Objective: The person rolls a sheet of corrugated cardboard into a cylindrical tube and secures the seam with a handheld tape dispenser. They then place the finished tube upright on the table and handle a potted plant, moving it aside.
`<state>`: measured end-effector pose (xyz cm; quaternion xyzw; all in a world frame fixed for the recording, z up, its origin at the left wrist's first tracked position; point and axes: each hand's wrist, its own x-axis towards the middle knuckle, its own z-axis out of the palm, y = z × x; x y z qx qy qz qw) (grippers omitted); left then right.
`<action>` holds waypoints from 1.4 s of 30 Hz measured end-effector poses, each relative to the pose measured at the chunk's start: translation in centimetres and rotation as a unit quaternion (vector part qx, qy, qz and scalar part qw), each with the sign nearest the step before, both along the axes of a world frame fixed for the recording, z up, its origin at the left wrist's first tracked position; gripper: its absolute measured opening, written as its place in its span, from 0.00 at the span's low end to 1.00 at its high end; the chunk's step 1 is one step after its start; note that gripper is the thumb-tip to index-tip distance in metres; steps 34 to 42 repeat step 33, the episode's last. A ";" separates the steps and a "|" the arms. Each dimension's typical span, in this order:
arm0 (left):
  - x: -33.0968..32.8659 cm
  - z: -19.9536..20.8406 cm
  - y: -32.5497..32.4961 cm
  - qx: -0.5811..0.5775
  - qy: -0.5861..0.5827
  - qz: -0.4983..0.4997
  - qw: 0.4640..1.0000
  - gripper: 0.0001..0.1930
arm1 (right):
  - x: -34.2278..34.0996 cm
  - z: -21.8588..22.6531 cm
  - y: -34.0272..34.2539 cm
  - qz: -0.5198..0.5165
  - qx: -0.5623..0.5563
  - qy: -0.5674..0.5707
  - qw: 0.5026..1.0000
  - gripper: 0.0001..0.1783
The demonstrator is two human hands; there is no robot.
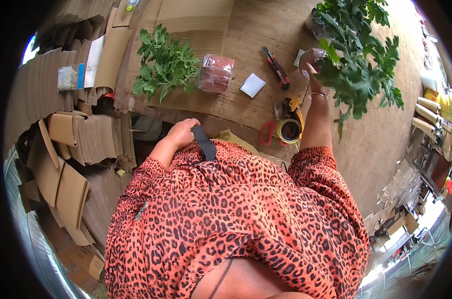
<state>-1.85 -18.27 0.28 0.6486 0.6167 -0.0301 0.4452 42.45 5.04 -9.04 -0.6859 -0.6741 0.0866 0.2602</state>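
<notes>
My left hand (182, 133) is closed round one end of a flat black strap (206, 145), which hangs against the front of my patterned top. Farther out on the right, my right hand (309, 64) grips the plastic-wrapped base of a leafy green potted plant (355, 65). Leaves cover part of those fingers. On the left of the table another leafy plant (164, 65) lies on its side, its reddish-brown pot (216, 73) wrapped in clear plastic. Between the two plants are a white square card (253, 85) and a red-and-black utility knife (277, 70).
Red-handled scissors (267, 133) and a roll of tape (289, 131) lie near the table's front edge. Cardboard (196, 25) covers part of the wooden table (256, 40). Stacks of flattened cartons (37, 99) crowd the left side. Rolled paper tubes (426, 115) sit at the far right.
</notes>
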 end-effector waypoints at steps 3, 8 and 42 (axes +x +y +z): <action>-0.1 -0.1 0.0 -0.014 0.009 0.012 1.000 0.13 | -1.2 -2.3 0.5 -0.079 -0.062 -0.043 0.994 0.34; -1.2 -1.1 -1.6 0.003 0.000 0.037 0.999 0.13 | 0.5 -9.4 2.2 -0.118 -0.103 -0.034 0.987 0.39; -0.7 -0.8 3.0 -0.025 -0.014 -0.014 0.999 0.17 | -10.9 -3.3 -8.6 0.079 -0.306 -0.110 0.942 0.34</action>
